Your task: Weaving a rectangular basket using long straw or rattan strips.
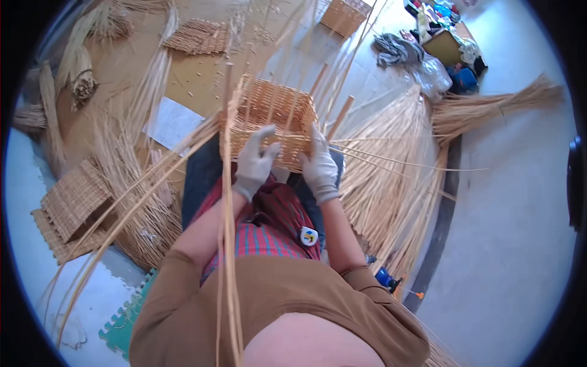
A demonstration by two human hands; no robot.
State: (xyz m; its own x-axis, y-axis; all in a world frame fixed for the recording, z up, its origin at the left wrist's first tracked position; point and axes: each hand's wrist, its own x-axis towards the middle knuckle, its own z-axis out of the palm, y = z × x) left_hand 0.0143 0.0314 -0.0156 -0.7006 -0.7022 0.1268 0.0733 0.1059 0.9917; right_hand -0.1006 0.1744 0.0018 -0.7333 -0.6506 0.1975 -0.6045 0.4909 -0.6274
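A half-woven wicker basket (278, 104) rests on my lap, its inside facing up. Long upright stakes rise from its walls, and long loose strands trail off to the left and down in front of me. My left hand (254, 164), in a pale glove, is on the near wall, with thumb and fingers bent around the weave. Gloved too, my right hand (319, 166) clasps the near right corner, its thumb on the near face. Parts of the fingers on both hands are hidden against the wicker.
Fanned wicker strands (385, 177) lie on the floor to my right, beside a tied bundle (495, 107). Woven pieces (76, 196) and more strands lie left. A paper sheet (174, 122) sits beyond my left knee. A grey cloth (396, 50) and plastic bag (431, 76) are far right.
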